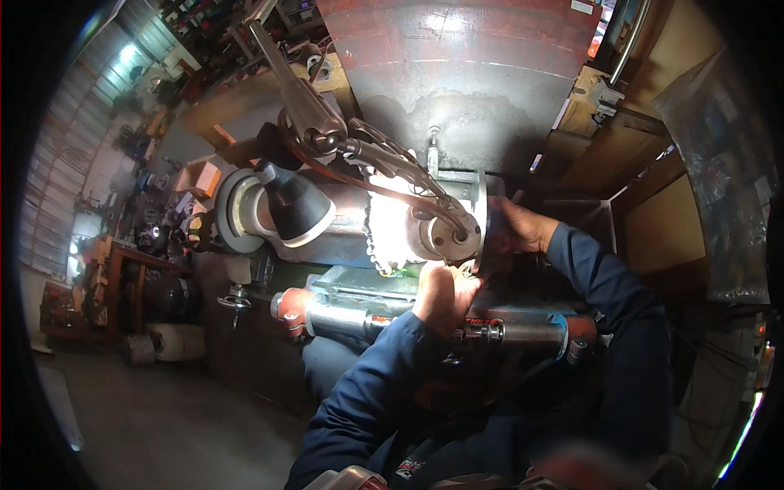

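Observation:
A metal machine (351,216) has a round flanged head (447,233) with bolt holes, a brown hose running into it. Beside the head is a glaring white light (388,212). My left hand (441,290) is closed just below the head, around or against small pale, wire-like bits too unclear to name. My right hand (523,220) reaches to the head's right side, fingers curled and partly hidden in shadow there. A jointed metal arm (310,114) hangs over the head from the upper left. A black cone (290,204) with a white rim sits on the machine's left part.
A horizontal steel bar (351,321) with red end clamps crosses in front, near my forearms. A red and grey panel (457,57) rises behind. Wooden boards (657,212) and hanging plastic (719,180) flank the right. A cluttered workshop with shelves and a wooden bench (126,269) fills the left.

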A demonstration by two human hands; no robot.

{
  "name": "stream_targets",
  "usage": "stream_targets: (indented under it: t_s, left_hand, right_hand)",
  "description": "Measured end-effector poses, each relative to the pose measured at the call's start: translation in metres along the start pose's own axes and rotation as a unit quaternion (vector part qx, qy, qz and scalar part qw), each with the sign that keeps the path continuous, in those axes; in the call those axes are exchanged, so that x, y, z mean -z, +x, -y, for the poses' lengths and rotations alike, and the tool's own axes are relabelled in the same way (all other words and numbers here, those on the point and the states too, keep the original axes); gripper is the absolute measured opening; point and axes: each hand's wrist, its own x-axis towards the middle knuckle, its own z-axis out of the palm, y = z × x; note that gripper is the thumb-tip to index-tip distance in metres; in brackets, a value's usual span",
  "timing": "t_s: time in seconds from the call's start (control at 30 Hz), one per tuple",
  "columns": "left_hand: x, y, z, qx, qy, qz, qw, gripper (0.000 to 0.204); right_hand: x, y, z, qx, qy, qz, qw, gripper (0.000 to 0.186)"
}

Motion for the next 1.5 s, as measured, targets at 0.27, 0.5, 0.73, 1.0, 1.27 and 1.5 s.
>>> stream_targets:
  t_s: [0.27,0.5,0.73,1.0,1.27,1.5]
  left_hand:
    - [0.002,-0.006,-0.003,0.013,-0.023,-0.013,1.000,0.046]
    - [-0.008,-0.002,-0.002,0.027,-0.026,0.034,0.999,0.046]
    - [-0.011,-0.010,-0.006,-0.001,-0.016,-0.002,1.000,0.047]
    - [-0.006,-0.004,0.000,0.016,-0.024,0.033,0.999,0.047]
    - [0.007,0.000,-0.001,-0.018,0.049,0.061,0.997,0.047]
    - [-0.011,-0.003,0.000,-0.003,-0.005,0.020,1.000,0.047]
  right_hand:
    - [-0.046,-0.039,0.040,0.321,-0.637,-0.195,0.674,0.088]
    - [-0.014,-0.010,0.009,-0.003,-0.019,-0.012,1.000,0.070]
    - [-0.033,-0.029,0.024,0.362,-0.704,-0.205,0.576,0.088]
    - [-0.011,0.002,-0.003,0.050,0.052,-0.017,0.997,0.077]
    - [-0.022,-0.022,0.029,0.230,-0.476,-0.159,0.834,0.092]
    - [0.012,-0.011,0.003,0.175,-0.330,-0.179,0.910,0.098]
